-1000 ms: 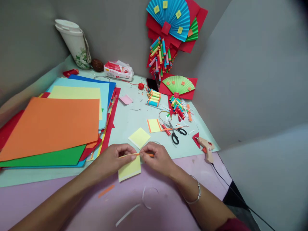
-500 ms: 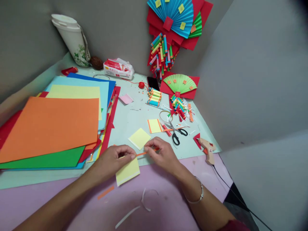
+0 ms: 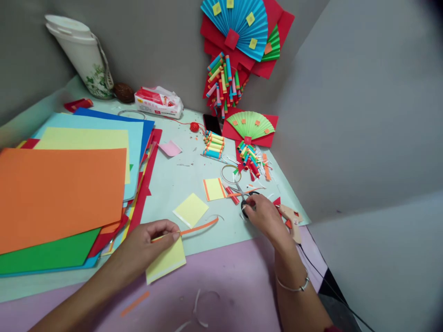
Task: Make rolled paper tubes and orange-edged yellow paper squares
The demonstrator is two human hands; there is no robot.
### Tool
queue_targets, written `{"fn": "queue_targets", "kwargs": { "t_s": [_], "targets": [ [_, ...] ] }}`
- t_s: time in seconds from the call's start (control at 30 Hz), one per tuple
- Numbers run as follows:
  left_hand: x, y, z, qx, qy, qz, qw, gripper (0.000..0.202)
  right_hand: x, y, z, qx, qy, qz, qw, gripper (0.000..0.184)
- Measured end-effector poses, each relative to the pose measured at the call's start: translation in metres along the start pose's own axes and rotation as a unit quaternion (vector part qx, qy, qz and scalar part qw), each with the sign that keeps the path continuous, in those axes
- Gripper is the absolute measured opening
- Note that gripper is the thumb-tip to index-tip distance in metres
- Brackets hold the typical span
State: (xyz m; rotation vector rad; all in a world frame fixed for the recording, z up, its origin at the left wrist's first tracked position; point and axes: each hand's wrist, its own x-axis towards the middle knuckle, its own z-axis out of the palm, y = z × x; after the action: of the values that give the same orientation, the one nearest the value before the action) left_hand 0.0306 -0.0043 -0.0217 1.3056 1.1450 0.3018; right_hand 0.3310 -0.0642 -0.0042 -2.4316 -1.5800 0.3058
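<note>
My left hand [image 3: 157,240] pinches a yellow square of paper [image 3: 169,263] by its upper edge, together with an orange paper strip [image 3: 200,228] that sticks out to the right past the square. A white border runs along the square's lower edge. My right hand [image 3: 265,214] has its fingers closed at the black handles of the scissors [image 3: 244,208], which lie on the table with the blades pointing away to the left. Between the hands lies another yellow square [image 3: 191,210]. Beyond it is a yellow square with orange edges [image 3: 215,189], beside a red tube [image 3: 232,196].
Stacked coloured sheets [image 3: 65,189] fill the left. A glue gun [image 3: 292,221] with its cord lies at right. Rolled paper tubes [image 3: 213,144], a phone [image 3: 212,124], a tissue pack [image 3: 159,102] and a cup [image 3: 83,60] stand farther back. A fan decoration [image 3: 251,127] leans against the wall.
My right hand has let go of the orange strip and moved right to the scissors. My left hand still holds the yellow square and the strip. The view has shifted slightly right.
</note>
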Motion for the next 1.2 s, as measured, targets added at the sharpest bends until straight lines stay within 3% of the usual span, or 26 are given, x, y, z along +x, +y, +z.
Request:
{"fn": "queue_targets", "kwargs": {
  "t_s": [0.27, 0.47, 0.6, 0.7, 0.8, 0.9, 0.97, 1.2],
  "targets": [
    [-0.002, 0.001, 0.001, -0.020, 0.009, 0.011, 1.000, 0.040, 0.002, 0.002, 0.004, 0.034, -0.024, 0.068, 0.997, 0.015],
    [-0.002, 0.002, 0.000, -0.044, 0.024, 0.012, 0.999, 0.037, 0.000, 0.006, -0.005, 0.080, -0.005, 0.071, 0.994, 0.021],
    [-0.004, 0.004, 0.001, -0.052, 0.046, 0.023, 0.997, 0.034, -0.010, 0.005, -0.019, 0.204, 0.036, 0.028, 0.978, 0.023],
    [-0.006, 0.005, 0.002, -0.058, 0.045, 0.035, 0.997, 0.031, -0.018, -0.002, -0.020, 0.346, 0.037, -0.062, 0.935, 0.018],
    [-0.007, 0.007, 0.004, -0.065, 0.058, 0.039, 0.995, 0.030, -0.023, -0.014, -0.007, 0.477, -0.020, -0.125, 0.870, 0.012],
    [-0.007, 0.008, 0.006, -0.070, 0.073, 0.047, 0.994, 0.029, -0.024, -0.025, 0.013, 0.585, -0.117, -0.108, 0.795, 0.015],
    [-0.006, 0.007, 0.006, -0.071, 0.072, 0.049, 0.994, 0.029, -0.025, -0.031, 0.025, 0.620, -0.171, -0.094, 0.760, 0.020],
    [-0.005, 0.003, 0.008, -0.084, 0.059, 0.082, 0.991, 0.029, -0.038, -0.048, 0.029, 0.657, -0.303, -0.086, 0.685, 0.029]
  ]
}}
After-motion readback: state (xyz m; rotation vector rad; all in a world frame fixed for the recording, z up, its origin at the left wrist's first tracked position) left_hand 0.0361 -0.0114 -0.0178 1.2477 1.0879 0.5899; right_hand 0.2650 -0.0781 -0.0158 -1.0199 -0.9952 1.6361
